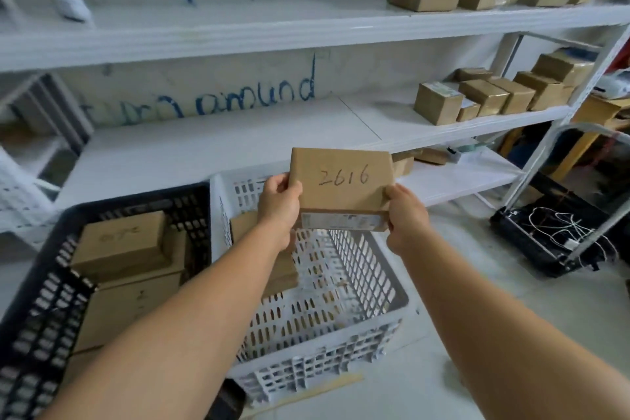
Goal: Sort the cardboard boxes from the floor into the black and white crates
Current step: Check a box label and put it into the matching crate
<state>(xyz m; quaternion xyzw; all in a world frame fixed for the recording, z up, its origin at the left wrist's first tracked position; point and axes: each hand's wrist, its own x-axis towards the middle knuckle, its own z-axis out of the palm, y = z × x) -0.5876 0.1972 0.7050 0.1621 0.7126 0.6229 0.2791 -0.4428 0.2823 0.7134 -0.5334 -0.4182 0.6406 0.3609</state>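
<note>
A flat cardboard box (342,186) with "2616" handwritten on its face is held up above the white crate (381,283). My left hand (278,206) grips its left edge and my right hand (407,215) grips its lower right corner. A white label runs along the box's bottom side. The white crate holds a cardboard box (283,274), partly hidden behind my left forearm. The black crate (44,300) stands to the left with several cardboard boxes (119,242) stacked inside.
White metal shelving (238,34) rises behind the crates, with rows of taped cardboard boxes (477,95) on its right side. A black cart base (545,235) with loose wires sits on the floor at right. A thin wooden strip (306,392) lies by the white crate.
</note>
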